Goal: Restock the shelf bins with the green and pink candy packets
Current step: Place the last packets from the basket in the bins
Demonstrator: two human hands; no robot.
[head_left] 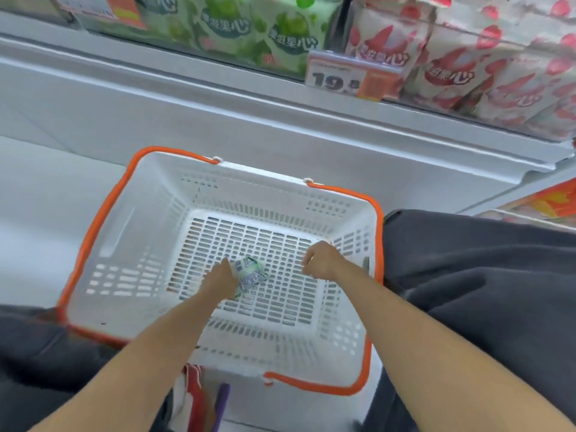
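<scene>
Hands [219,280] [321,260], green packet [251,272] in basket [124,244]; "19" tag [335,79].

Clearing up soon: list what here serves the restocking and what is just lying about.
Job: green packet gripped by left hand; basket; shelved green packets; shelved pink packets.
Lying about: price tag; red-and-white thing below the basket.

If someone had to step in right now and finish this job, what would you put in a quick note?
Left hand grips a green candy packet low inside the basket.
Right hand is curled beside it, with nothing visible in it.
No other packet shows in the basket.
Shelf bins above already hold green packets and pink packets.
Left to do: lift this packet up among the green ones.
</scene>
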